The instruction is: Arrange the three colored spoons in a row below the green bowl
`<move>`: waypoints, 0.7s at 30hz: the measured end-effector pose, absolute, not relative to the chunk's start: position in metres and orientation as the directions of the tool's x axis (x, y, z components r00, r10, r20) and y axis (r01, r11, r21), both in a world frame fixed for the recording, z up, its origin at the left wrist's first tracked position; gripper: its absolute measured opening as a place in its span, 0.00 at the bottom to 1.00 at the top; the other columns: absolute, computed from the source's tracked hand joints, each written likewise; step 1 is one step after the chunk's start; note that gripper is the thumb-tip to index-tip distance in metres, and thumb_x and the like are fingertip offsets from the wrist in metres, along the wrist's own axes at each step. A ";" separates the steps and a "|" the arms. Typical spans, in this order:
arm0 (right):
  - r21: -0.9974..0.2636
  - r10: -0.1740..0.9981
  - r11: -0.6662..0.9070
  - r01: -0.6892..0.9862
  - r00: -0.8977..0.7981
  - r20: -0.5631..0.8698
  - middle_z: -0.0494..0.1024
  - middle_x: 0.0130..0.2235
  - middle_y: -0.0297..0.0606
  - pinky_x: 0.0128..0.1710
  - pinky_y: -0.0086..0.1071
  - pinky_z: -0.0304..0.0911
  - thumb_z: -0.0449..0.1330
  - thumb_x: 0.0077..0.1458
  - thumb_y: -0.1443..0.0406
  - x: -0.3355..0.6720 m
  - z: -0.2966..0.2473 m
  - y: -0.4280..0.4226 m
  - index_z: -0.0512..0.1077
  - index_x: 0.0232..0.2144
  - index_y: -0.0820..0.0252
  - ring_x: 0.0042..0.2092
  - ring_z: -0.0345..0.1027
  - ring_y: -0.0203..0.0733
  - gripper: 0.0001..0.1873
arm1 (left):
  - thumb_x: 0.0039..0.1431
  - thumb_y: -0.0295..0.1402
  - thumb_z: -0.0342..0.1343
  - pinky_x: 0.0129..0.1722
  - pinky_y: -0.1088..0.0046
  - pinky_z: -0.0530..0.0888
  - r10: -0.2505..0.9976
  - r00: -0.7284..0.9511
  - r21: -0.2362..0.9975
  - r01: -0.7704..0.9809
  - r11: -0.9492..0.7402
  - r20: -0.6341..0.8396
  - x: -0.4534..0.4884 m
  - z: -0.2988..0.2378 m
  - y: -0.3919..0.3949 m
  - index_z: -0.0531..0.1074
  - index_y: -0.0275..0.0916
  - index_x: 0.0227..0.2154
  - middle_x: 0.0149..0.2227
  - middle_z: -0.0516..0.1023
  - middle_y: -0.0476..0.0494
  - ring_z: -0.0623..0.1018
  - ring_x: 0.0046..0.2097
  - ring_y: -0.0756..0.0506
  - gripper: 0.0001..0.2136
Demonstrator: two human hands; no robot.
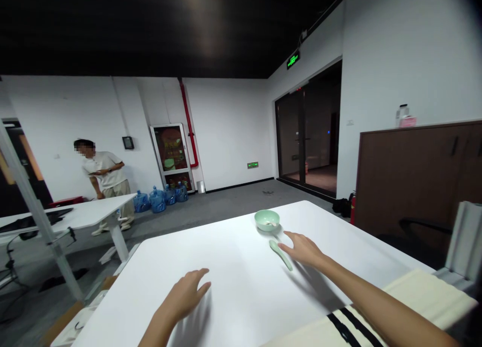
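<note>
Can't fully see the arms here: the left forearm runs out of the bottom edge and the right one leaves near the lower right corner. That right forearm also hides part of a cream cloth with black stripes (429, 291), which is itself cut off at the bottom. There's a small pale patch inside the round, mint-green bowl (262, 228), too tiny to tell if it's an object or just glare.

The bowl sits upright near the far edge of the smooth white surface (237, 292). Just nearer than that lies a mint-green, short-handled spoon (280, 256), slanted, with its scoop end toward the bowl and its handle pointing back toward the wearer. Both are pretty much the same green.

As for the 2 hands: the right hand (303, 249) reaches in from the right, fingers stretched forward and apart from the thumb, so it's spread rather than pinching. Its thumb is right by the scoop end, can't tell if they touch. The left hand (188, 292) hovers over the left part of the surface, palm turned inward, with a clear gap between thumb and fingers, well apart from the spoon.
</note>
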State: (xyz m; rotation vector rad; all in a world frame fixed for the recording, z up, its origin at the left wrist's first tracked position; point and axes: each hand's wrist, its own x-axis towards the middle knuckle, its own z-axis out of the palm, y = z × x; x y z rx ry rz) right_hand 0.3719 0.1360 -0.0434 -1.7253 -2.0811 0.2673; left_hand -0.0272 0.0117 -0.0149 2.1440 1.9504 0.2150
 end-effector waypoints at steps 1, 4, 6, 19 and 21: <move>-0.407 0.972 0.205 0.890 -0.135 0.194 0.71 0.59 0.49 0.53 0.39 0.59 0.51 0.57 0.43 0.372 -0.042 0.137 0.64 0.62 0.60 0.59 0.64 0.54 0.39 | 0.63 0.48 0.44 0.59 0.59 0.66 0.994 0.103 0.271 0.959 -0.087 -0.045 -0.027 -0.015 0.012 0.66 0.43 0.60 0.60 0.71 0.41 0.69 0.61 0.37 0.27; -0.400 0.972 0.203 0.894 -0.133 0.196 0.76 0.54 0.50 0.50 0.36 0.61 0.51 0.57 0.44 0.370 -0.035 0.143 0.69 0.58 0.60 0.56 0.68 0.53 0.35 | 0.62 0.48 0.45 0.58 0.59 0.67 0.994 0.102 0.282 0.956 -0.087 -0.039 -0.027 -0.016 0.013 0.66 0.43 0.60 0.60 0.72 0.41 0.70 0.61 0.37 0.26; -0.395 0.969 0.212 0.894 -0.139 0.207 0.78 0.50 0.49 0.47 0.35 0.61 0.51 0.58 0.46 0.368 -0.027 0.153 0.72 0.54 0.59 0.52 0.70 0.52 0.31 | 0.62 0.48 0.45 0.58 0.59 0.66 0.994 0.101 0.286 0.954 -0.084 -0.044 -0.027 -0.017 0.013 0.66 0.44 0.60 0.60 0.71 0.41 0.70 0.61 0.38 0.26; -0.359 0.996 0.014 0.933 0.017 0.084 0.80 0.41 0.49 0.36 0.31 0.59 0.57 0.52 0.56 0.332 -0.003 0.265 0.79 0.34 0.62 0.43 0.74 0.48 0.17 | 0.62 0.49 0.44 0.59 0.59 0.66 0.994 0.093 0.275 0.959 -0.073 -0.062 -0.025 -0.017 0.012 0.66 0.44 0.60 0.60 0.71 0.42 0.70 0.60 0.38 0.27; -0.340 0.997 -0.022 0.940 0.047 0.065 0.79 0.43 0.50 0.36 0.31 0.59 0.58 0.51 0.57 0.329 -0.010 0.275 0.78 0.36 0.63 0.43 0.74 0.48 0.17 | 0.62 0.49 0.45 0.59 0.59 0.66 0.994 0.091 0.285 0.956 -0.073 -0.053 -0.025 -0.016 0.013 0.66 0.45 0.60 0.60 0.72 0.43 0.70 0.60 0.38 0.27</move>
